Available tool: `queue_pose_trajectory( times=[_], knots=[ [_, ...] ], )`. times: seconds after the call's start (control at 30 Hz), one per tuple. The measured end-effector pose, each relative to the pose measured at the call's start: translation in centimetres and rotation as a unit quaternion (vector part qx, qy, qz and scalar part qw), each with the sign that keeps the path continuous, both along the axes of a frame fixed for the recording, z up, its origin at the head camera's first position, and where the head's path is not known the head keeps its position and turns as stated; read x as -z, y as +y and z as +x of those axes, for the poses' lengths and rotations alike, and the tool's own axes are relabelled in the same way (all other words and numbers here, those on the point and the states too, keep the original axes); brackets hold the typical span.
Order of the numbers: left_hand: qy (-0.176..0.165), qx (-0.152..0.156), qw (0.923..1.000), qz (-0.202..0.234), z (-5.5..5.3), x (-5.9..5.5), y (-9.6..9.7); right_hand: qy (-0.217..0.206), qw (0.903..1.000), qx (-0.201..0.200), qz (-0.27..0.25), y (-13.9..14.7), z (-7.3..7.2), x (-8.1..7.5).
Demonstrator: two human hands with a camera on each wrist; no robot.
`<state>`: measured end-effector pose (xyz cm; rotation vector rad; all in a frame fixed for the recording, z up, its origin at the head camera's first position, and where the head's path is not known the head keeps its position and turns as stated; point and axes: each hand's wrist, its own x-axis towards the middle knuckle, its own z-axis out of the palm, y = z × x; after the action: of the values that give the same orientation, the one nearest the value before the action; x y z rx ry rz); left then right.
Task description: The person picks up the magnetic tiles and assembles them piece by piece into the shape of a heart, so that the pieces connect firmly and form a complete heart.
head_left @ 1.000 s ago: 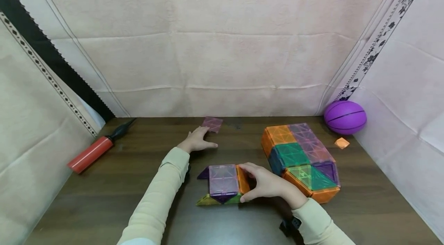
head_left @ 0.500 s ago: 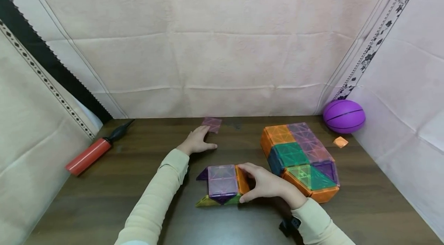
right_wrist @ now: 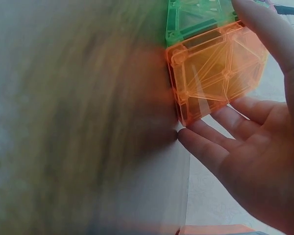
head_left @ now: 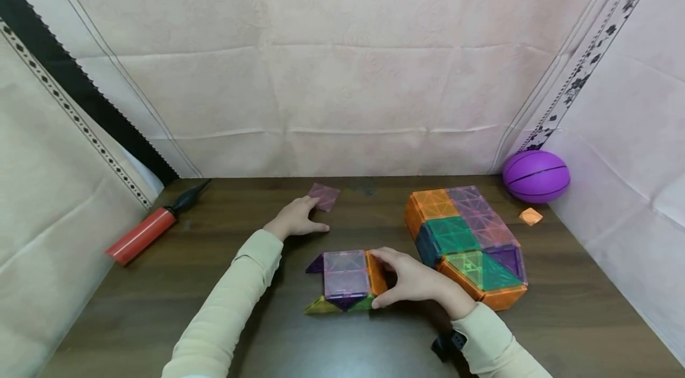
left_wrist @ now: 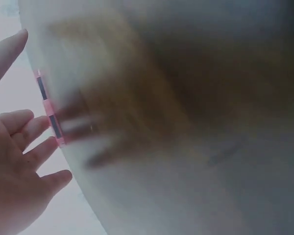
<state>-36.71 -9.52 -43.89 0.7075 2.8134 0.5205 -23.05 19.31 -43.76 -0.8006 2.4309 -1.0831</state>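
My left hand [head_left: 297, 217] reaches to the back of the table, its fingertips on a pinkish-purple square magnetic tile [head_left: 324, 195] lying flat. In the left wrist view that tile [left_wrist: 48, 107] shows edge-on as a pink strip at the fingertips, with the thumb apart. My right hand [head_left: 414, 279] grips the right end of a small magnetic-tile block [head_left: 345, 274], thumb at the near side and fingers at the far side. The block has a clear purple top, an orange tile [right_wrist: 220, 73] on its right end, and purple and yellow-green triangles sticking out left.
A larger, many-coloured magnetic-tile structure [head_left: 465, 241] stands just right of my right hand. Behind it are a purple ball [head_left: 536, 176] and a small orange piece [head_left: 531, 216]. A red hand pump [head_left: 147, 229] with a black nozzle lies at the left. Pale cloth walls [head_left: 342, 93] border the table.
My left hand has drawn slightly left and nearer, and the pinkish-purple tile has slid a little with it and turned. The right hand and the small block hold still.
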Motion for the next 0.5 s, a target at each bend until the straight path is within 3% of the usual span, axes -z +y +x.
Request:
queue_pose_trajectory(
  times=[0.27, 0.5],
  knots=[
    [-0.005, 0.031, 0.9990, 0.032, 3.1, -0.3, -2.9, 0.001, 1.0000, 0.001, -0.001, 0.1, -0.1, 0.0],
    [-0.020, 0.033, 0.9975, 0.059, 5.3, -0.4, -4.8, 0.000, 0.9999, -0.002, -0.011, -0.1, -0.1, 0.1]
  ],
)
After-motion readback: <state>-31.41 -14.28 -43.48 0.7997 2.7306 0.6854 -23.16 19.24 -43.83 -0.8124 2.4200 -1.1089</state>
